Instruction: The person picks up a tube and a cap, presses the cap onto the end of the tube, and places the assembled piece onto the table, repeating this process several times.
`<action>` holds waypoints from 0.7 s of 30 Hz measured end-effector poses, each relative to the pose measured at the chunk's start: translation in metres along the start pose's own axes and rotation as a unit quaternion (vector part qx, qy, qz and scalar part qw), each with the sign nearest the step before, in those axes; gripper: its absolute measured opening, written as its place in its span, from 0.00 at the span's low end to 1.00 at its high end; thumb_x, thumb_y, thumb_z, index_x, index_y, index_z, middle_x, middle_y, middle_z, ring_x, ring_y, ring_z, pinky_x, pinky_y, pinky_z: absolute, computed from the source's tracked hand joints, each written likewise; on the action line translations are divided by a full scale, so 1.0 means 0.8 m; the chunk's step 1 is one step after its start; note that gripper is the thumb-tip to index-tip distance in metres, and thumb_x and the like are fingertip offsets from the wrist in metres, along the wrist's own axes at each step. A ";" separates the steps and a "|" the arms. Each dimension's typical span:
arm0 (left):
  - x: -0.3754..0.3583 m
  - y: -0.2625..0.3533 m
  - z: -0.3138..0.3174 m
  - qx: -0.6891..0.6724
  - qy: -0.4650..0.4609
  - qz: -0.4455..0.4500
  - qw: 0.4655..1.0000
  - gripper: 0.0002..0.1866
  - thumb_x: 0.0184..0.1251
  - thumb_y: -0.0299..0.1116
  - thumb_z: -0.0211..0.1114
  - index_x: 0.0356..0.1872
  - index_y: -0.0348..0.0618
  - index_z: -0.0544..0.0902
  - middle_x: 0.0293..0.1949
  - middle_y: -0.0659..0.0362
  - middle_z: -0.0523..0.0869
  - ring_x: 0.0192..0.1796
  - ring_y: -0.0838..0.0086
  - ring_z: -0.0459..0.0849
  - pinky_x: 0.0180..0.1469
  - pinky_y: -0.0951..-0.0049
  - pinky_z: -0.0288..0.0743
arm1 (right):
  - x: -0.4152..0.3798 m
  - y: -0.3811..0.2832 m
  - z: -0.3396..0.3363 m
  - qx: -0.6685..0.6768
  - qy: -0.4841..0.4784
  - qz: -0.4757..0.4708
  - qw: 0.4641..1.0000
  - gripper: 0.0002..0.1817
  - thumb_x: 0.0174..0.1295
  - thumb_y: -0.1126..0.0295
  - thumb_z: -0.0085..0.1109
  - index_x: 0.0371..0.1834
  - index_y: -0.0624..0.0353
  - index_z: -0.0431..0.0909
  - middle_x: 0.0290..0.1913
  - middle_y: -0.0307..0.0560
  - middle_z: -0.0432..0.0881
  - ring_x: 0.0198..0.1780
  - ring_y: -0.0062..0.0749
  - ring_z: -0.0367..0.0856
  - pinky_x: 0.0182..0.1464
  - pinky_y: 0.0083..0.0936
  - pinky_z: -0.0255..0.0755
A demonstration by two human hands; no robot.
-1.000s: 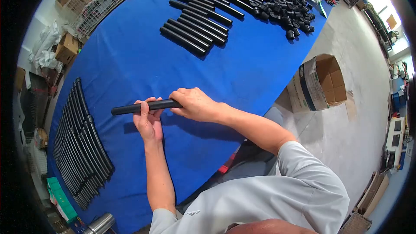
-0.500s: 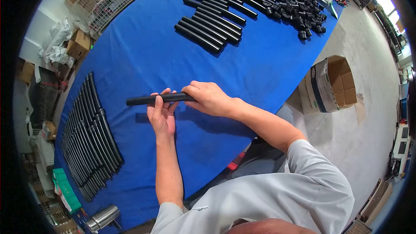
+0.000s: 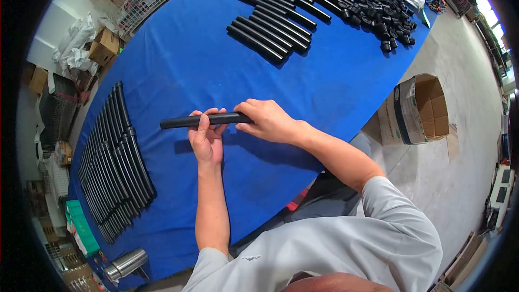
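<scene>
Two hands hold one black tube level above the blue bench.

The black tube (image 3: 205,120) lies crosswise over the bench (image 3: 178,65), lifted off its cloth. The left hand (image 3: 205,139) is wrapped around the tube's middle from below, fingers curled over the top; the right hand (image 3: 270,121) is closed over the tube's right end, just beside the left hand. Left of the tube, well apart, a row of long tubes (image 3: 111,165) lies on the bench. Beyond the tube lies a batch of shorter tubes (image 3: 270,30), with a heap of black fittings (image 3: 384,19) to the right of them. A cardboard box (image 3: 413,109) stands on the floor, right of the tube.
</scene>
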State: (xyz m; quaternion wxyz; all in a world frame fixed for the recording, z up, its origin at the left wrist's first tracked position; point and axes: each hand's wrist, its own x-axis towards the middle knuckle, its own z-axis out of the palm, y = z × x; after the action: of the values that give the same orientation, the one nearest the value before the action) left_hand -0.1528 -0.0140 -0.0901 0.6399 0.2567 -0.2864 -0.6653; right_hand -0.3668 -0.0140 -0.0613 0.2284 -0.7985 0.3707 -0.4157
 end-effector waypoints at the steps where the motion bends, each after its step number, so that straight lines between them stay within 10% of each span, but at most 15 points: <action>1: -0.001 0.000 -0.002 0.001 -0.005 -0.001 1.000 0.07 0.78 0.32 0.62 0.51 0.45 0.78 0.50 0.46 0.89 0.54 0.51 0.89 0.52 0.52 0.91 | 0.002 -0.001 -0.002 0.002 -0.008 -0.005 1.000 0.18 0.69 0.58 0.65 0.47 0.65 0.83 0.30 0.44 0.83 0.26 0.27 0.80 0.30 0.30 0.76; 5: -0.002 0.001 -0.003 0.005 -0.024 -0.007 1.000 0.07 0.79 0.31 0.61 0.53 0.45 0.79 0.51 0.45 0.89 0.55 0.51 0.89 0.54 0.52 0.90 | 0.022 -0.030 -0.041 0.285 -0.174 0.382 0.862 0.19 0.64 0.60 0.71 0.47 0.65 0.82 0.31 0.52 0.84 0.33 0.40 0.84 0.39 0.35 0.77; 9: -0.001 0.000 0.001 0.001 -0.018 0.002 1.000 0.08 0.78 0.31 0.61 0.54 0.45 0.79 0.51 0.44 0.88 0.56 0.51 0.89 0.55 0.51 0.89 | 0.004 -0.010 -0.016 0.045 -0.046 0.048 0.997 0.17 0.62 0.63 0.71 0.47 0.64 0.81 0.35 0.52 0.83 0.36 0.46 0.85 0.39 0.36 0.78; 21: 0.001 0.004 0.000 0.024 0.012 -0.019 0.999 0.07 0.77 0.32 0.64 0.49 0.42 0.78 0.51 0.44 0.88 0.56 0.52 0.89 0.54 0.53 0.90 | -0.005 -0.006 -0.002 -0.078 -0.028 -0.007 0.997 0.19 0.63 0.66 0.69 0.52 0.63 0.74 0.40 0.53 0.78 0.41 0.51 0.82 0.43 0.44 0.77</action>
State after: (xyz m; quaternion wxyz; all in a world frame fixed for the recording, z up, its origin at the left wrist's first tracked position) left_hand -0.1510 -0.0152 -0.0877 0.6246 0.2852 -0.2895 -0.6669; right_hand -0.3678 -0.0082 -0.0592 0.1732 -0.8278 0.3898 -0.3644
